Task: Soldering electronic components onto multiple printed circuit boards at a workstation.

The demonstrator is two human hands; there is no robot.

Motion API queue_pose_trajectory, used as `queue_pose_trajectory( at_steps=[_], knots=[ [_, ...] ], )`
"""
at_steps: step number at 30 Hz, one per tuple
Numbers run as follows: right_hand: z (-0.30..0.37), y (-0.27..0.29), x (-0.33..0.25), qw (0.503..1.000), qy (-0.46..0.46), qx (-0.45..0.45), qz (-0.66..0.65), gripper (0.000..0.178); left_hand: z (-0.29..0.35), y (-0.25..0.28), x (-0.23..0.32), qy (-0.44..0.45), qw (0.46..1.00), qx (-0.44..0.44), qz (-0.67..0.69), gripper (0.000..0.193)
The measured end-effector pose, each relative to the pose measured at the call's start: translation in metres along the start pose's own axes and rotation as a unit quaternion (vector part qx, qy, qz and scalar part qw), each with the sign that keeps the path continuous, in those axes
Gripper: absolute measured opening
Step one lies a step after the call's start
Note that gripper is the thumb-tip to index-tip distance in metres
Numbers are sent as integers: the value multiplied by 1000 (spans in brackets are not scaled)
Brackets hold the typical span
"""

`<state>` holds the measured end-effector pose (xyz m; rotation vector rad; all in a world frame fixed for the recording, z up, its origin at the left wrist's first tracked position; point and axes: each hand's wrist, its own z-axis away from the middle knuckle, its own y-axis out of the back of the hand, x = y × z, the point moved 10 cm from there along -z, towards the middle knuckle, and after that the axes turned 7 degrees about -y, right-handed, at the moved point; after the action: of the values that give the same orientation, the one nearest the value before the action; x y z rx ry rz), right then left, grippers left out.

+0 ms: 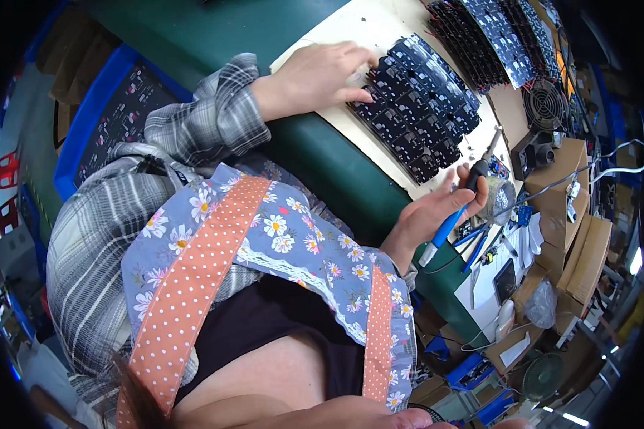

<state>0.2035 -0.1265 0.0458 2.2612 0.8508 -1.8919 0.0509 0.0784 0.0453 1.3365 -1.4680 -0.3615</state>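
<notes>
L hand (315, 77) is touching the edge of the black circuit boards (416, 107), can't tell if it's grabbing; R hand (433, 213) is holding a blue soldering iron (448, 226) nearby.

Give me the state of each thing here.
Black rectangular circuit boards: flat, close together.
Left hand: open, at their edge.
Blue-handled soldering iron with metal tip: held; heat unclear.
Right hand: closed around the iron.
Round black fan: spinning or not, unclear.
Blue plastic bin: open-topped, loaded.
Clear plastic bag: crumpled.

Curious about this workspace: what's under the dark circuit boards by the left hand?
The circuit boards lie on a cream sheet, visible around them; the part directly beneath is covered.
</notes>
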Motion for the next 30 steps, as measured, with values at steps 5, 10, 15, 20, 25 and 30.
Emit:
queue_pose_trajectory(
  at_steps=[5, 10, 15, 20, 25, 30],
  knots=[
    [-1, 23, -28, 983, 111, -56, 135, 28, 10, 50, 3, -51, 991, 123, -2, 21],
    [17, -23, -13, 975, 24, -95, 201, 29, -4, 40, 10, -76, 983, 146, 83, 10],
    [8, -48, -5, 956, 30, -163, 240, 24, -24, 34, 13, -83, 981, 116, 128, 21],
    [14, -90, -23, 885, 172, -200, 383, 24, -6, 27, 52, -74, 958, 104, 257, 12],
    [19, -93, -20, 893, 192, -189, 359, 16, 3, 10, 57, -59, 938, 83, 331, 14],
    [24, -88, -25, 866, 225, -223, 387, 12, 9, 17, 63, -144, 953, 27, 264, 9]
  ],
)
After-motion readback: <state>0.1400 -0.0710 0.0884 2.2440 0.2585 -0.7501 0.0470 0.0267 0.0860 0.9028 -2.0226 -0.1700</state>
